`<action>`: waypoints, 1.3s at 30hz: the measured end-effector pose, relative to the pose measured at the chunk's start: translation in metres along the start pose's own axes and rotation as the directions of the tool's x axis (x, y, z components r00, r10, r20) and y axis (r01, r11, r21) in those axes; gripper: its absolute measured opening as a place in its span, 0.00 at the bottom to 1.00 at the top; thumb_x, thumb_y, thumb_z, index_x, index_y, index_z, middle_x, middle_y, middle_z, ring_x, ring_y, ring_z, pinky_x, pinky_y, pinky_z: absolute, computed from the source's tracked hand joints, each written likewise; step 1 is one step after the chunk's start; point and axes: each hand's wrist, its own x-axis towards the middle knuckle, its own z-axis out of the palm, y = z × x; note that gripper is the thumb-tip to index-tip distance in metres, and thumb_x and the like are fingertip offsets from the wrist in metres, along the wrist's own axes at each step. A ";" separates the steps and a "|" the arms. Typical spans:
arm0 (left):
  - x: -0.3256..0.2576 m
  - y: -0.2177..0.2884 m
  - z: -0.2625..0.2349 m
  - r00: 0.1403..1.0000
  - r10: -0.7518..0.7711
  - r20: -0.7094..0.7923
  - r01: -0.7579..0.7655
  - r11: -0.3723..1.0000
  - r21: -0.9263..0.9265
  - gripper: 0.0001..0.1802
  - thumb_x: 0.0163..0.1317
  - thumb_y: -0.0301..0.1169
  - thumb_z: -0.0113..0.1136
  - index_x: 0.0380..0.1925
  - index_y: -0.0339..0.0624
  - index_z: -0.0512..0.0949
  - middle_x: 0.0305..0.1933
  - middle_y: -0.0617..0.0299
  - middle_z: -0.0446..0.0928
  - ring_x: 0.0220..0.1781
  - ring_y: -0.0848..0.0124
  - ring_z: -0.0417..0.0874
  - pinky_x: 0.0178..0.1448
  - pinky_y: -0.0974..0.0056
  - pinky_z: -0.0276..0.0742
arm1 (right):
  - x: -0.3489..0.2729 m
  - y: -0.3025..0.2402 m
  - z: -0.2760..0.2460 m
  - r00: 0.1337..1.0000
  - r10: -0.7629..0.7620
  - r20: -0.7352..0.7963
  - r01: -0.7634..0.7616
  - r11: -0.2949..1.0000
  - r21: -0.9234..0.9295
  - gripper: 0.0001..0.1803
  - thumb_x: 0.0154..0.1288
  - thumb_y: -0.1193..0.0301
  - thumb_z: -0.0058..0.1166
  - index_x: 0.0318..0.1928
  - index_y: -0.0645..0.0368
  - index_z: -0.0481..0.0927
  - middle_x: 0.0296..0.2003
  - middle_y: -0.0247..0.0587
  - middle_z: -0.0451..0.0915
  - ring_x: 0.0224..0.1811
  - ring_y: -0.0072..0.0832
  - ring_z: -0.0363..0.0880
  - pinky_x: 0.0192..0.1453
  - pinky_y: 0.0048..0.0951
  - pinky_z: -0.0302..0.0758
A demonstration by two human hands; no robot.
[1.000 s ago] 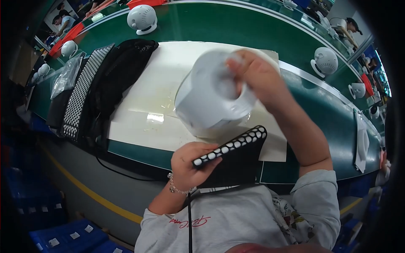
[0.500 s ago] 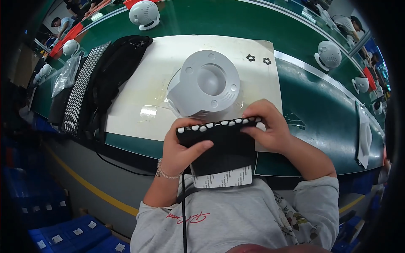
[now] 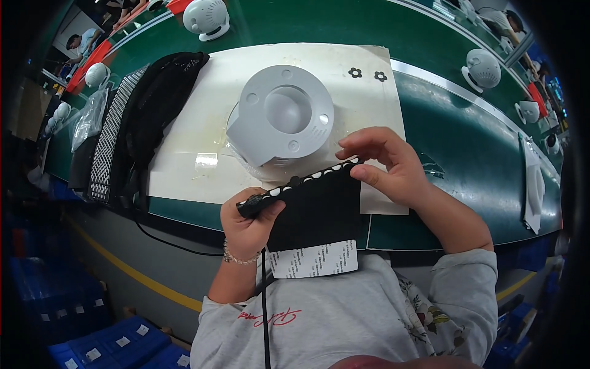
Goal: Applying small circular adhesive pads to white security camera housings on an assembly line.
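A black sheet (image 3: 319, 206) with a white printed backing (image 3: 313, 259) hangs in front of my chest. Its upper edge is curled over and shows a row of white dots. At the left end of that curled edge, my left hand (image 3: 247, 222) is closed, thumb on the front. My right hand (image 3: 387, 166) is by the other end, fingers spread, the thumb at the sheet's corner. Just beyond the sheet stands a light grey round housing (image 3: 255, 126), its ringed underside facing up. Two small black flower-shaped pieces (image 3: 354, 72) (image 3: 380, 76) lie on the white board (image 3: 203, 117).
Left of the board lie a black mesh bag (image 3: 165, 101), a dotted black-and-white strip (image 3: 114, 141) and clear plastic wrap (image 3: 89, 120). White rounded devices (image 3: 206, 18) (image 3: 482, 69) stand along the green table (image 3: 455, 135). Blue bins (image 3: 117, 344) sit below. Other people are at the far edges.
My right fingers have spread apart at the sheet's right end. The sheet's curled edge now tilts, left end lower. In the picture, the housing and board have shifted slightly left and up.
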 end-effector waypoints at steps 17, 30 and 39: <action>0.005 0.002 0.010 0.997 0.056 0.059 -0.066 0.982 0.178 0.07 0.44 0.20 0.65 0.20 0.33 0.74 0.16 0.66 0.70 0.17 0.81 0.65 0.22 0.75 0.60 | 0.008 -0.005 0.004 0.786 -0.577 0.221 0.555 0.503 -0.662 0.15 0.43 0.79 0.60 0.34 0.53 0.74 0.40 0.38 0.73 0.42 0.35 0.72 0.44 0.34 0.67; 0.008 0.006 0.013 0.997 -0.054 0.046 0.044 0.980 0.193 0.07 0.43 0.19 0.64 0.20 0.34 0.73 0.16 0.63 0.71 0.17 0.78 0.67 0.23 0.73 0.62 | 0.013 -0.005 0.009 0.828 -0.516 0.220 0.496 0.491 -0.716 0.28 0.43 0.82 0.60 0.45 0.50 0.63 0.31 0.33 0.75 0.34 0.31 0.74 0.37 0.32 0.63; 0.013 0.004 0.014 0.992 0.019 0.123 -0.050 0.967 0.251 0.10 0.41 0.19 0.65 0.17 0.34 0.70 0.15 0.61 0.68 0.16 0.74 0.65 0.21 0.72 0.60 | 0.019 0.009 0.022 0.747 -0.652 0.129 0.621 0.616 -0.485 0.25 0.45 0.86 0.55 0.43 0.51 0.65 0.35 0.38 0.72 0.31 0.34 0.74 0.34 0.32 0.68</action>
